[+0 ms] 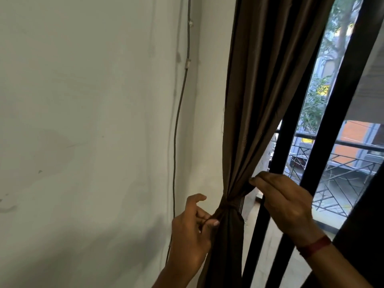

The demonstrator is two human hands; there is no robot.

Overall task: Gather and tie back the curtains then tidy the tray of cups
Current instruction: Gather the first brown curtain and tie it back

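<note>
A dark brown curtain (264, 96) hangs beside the window and is bunched tight at a band of the same cloth, the tie-back (229, 204). My left hand (193, 231) pinches the cloth at the left side of that bunch, thumb against the fingers. My right hand (284, 202) is to the right and a little higher, its curled fingers pinching the curtain's edge just above the band. A red band circles my right wrist. No tray or cups are in view.
A white wall (93, 132) fills the left, with a thin cable (176, 129) running down it near the corner. Black window bars (324, 154) stand right of the curtain, with a balcony railing and street beyond.
</note>
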